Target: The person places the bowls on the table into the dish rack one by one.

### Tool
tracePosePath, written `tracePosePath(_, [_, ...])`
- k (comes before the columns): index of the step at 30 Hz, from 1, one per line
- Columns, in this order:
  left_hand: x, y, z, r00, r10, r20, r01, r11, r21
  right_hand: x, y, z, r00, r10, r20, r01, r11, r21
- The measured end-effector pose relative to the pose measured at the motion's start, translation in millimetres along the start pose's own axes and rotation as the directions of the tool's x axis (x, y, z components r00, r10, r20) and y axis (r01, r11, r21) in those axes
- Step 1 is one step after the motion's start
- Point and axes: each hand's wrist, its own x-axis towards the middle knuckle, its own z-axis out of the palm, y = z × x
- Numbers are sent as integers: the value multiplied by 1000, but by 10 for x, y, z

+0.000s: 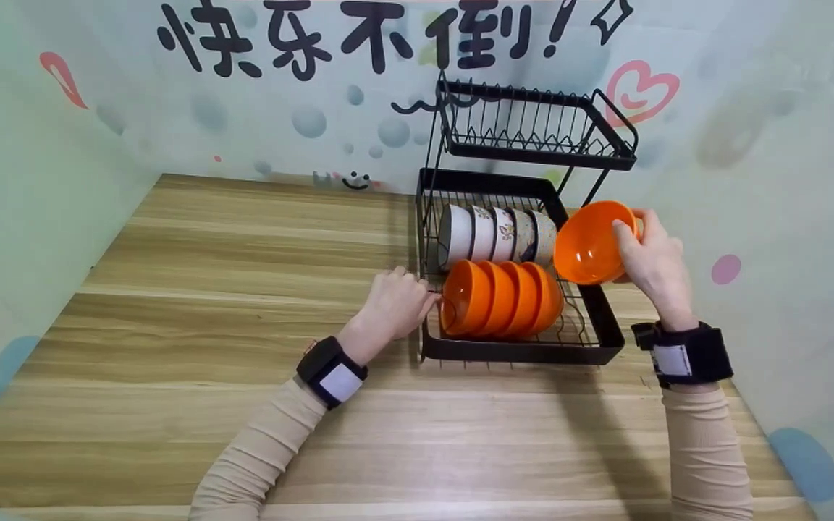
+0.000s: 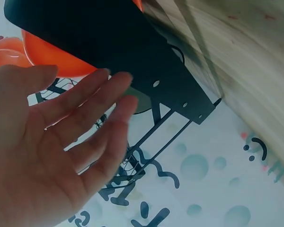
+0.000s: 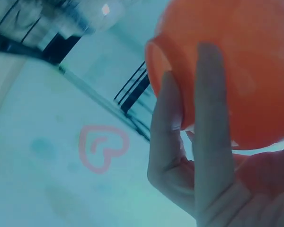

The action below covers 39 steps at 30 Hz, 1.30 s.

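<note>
My right hand [image 1: 657, 264] grips an orange bowl [image 1: 585, 239] by its edge, thumb over the rim, with the bowl's inside facing the head camera. In the right wrist view, fingers [image 3: 210, 109] lie along the outside of that bowl and by its foot ring. The bowl is tilted over the right side of a black two-tier dish rack [image 1: 525, 352]. Several orange bowls [image 1: 469, 297] stand on edge, nested in a row, at the front of the lower tier. At the rack's left side is my left hand [image 1: 393, 304], its fingers [image 2: 97, 101] loosely extended against the side wall.
Behind the orange row, several white and patterned bowls [image 1: 458, 235] stand on edge. The rack's upper tier [image 1: 540, 152] has wire slots and overhangs the back. Wooden tabletop [image 1: 243, 289] stretches left and in front, while a printed backdrop [image 1: 301, 123] encloses the back and sides.
</note>
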Motion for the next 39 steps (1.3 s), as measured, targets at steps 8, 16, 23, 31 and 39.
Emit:
tracePosePath(8, [5, 26, 58, 998, -7, 62, 9, 999, -32, 53, 91, 116, 999, -19, -45, 8, 973, -229])
tracePosePath(16, [2, 35, 70, 997, -5, 72, 8, 999, -45, 86, 173, 304, 996, -91, -19, 75, 910, -408])
tracePosePath(23, [-7, 41, 92, 999, -9, 44, 11, 998, -57, 88, 238, 502, 993, -108, 46, 117, 881, -459])
tracePosePath(31, [-6, 37, 93, 998, -5, 56, 9, 998, -61, 59, 256, 688, 990, -119, 69, 138, 864, -485])
tracePosePath(39, [-3, 29, 95, 999, -6, 42, 9, 998, -58, 71, 256, 785, 989, -115, 98, 148, 866, -477])
